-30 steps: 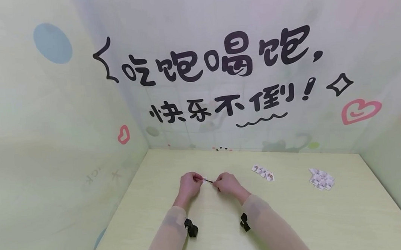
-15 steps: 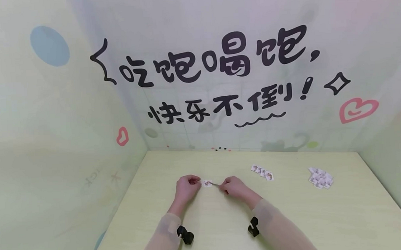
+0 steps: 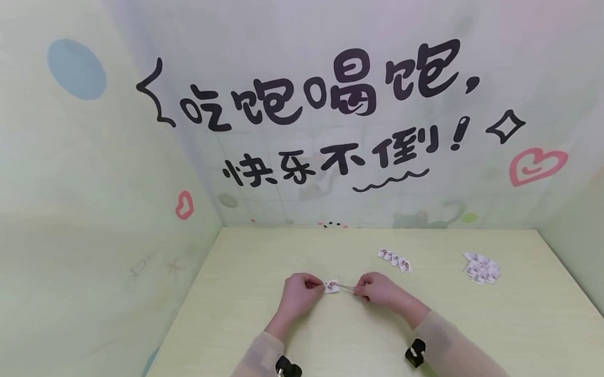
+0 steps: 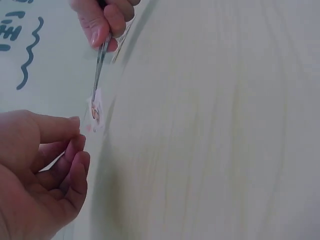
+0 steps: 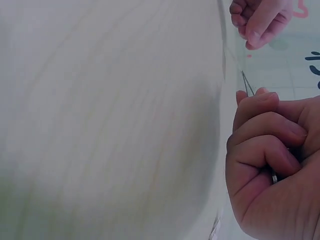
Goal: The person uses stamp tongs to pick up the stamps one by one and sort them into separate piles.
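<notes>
In the head view a small white picture card [image 3: 331,287] is held between the two hands, a reddish figure printed on it. My left hand [image 3: 301,294] pinches at its left edge, thumb and forefinger together. My right hand [image 3: 379,289] grips metal tweezers [image 3: 345,288], whose tips reach onto the card's right part. The left wrist view shows the tweezers [image 4: 100,62] slanting down to the card [image 4: 96,111], beside the left fingertips. In the right wrist view the right hand's fingers [image 5: 265,142] curl in and hide most of the tweezers; only the thin tips [image 5: 246,82] show.
An overlapping row of similar picture cards [image 3: 395,260] lies on the pale wooden table [image 3: 349,344] right of the hands. Farther right is a loose pile of cards [image 3: 482,268]. Printed walls [image 3: 292,206] close in the table's back and sides.
Both hands have moved right and slightly nearer the body, the card and tweezers with them. The card, mostly covered by the fingers a second ago, now shows. Row and pile stay put.
</notes>
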`<state>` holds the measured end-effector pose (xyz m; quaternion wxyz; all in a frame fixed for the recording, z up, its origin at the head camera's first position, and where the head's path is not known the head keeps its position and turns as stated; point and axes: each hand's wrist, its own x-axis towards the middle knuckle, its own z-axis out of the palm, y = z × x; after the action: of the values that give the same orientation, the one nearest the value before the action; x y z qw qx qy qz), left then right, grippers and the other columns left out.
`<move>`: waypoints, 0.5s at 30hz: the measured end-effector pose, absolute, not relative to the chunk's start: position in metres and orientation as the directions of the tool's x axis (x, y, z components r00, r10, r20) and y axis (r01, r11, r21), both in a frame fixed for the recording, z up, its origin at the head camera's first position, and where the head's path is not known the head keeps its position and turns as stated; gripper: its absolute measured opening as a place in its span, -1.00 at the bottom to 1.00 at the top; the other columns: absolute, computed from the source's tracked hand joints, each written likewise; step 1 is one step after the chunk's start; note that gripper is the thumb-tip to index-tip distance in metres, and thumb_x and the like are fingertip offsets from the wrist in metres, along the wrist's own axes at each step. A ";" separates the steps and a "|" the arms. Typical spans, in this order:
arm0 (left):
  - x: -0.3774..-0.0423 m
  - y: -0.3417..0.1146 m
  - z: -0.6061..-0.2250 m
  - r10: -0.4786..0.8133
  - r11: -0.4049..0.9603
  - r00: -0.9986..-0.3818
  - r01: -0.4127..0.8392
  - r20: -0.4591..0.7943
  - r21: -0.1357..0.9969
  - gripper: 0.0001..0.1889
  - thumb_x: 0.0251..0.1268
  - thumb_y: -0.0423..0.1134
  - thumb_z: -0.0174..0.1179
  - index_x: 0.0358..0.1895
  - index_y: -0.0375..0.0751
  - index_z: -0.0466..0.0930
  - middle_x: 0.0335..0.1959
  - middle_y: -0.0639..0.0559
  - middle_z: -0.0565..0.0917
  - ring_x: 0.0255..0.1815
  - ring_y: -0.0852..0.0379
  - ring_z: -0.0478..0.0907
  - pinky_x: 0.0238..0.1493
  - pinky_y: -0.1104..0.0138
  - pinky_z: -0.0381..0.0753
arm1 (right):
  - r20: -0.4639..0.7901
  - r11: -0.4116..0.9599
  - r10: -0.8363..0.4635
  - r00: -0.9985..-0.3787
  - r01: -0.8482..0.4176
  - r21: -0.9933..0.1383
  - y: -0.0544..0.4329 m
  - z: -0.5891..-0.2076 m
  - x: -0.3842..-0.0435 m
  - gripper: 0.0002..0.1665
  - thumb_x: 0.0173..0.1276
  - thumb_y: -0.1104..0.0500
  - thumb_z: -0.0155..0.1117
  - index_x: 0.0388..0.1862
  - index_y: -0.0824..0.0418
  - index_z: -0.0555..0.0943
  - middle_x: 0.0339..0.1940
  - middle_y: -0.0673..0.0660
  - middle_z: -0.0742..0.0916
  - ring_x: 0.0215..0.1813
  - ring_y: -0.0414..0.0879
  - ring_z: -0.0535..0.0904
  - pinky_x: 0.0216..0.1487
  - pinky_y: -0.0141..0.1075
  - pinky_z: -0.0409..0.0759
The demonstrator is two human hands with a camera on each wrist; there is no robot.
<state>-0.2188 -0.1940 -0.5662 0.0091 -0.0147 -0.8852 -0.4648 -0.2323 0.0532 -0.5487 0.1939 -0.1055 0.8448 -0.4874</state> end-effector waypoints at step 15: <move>-0.213 -0.134 -0.570 -0.077 0.650 -0.996 -0.025 0.033 0.759 -0.92 0.24 -0.39 0.48 -0.36 -0.25 0.75 -0.47 0.07 0.70 -0.44 0.16 0.62 -0.34 0.26 0.69 | -0.223 0.527 -0.258 -0.940 0.056 -0.848 0.066 -0.559 -0.206 -0.75 0.54 0.20 0.32 -0.40 0.20 0.62 -0.52 0.06 0.61 -0.47 -0.11 0.41 -0.39 -0.27 0.37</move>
<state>-0.2132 -0.1336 -0.5700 0.0313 0.0280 -0.9078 -0.4173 -0.2058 0.0655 -0.5592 0.1630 -0.0589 0.8585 -0.4826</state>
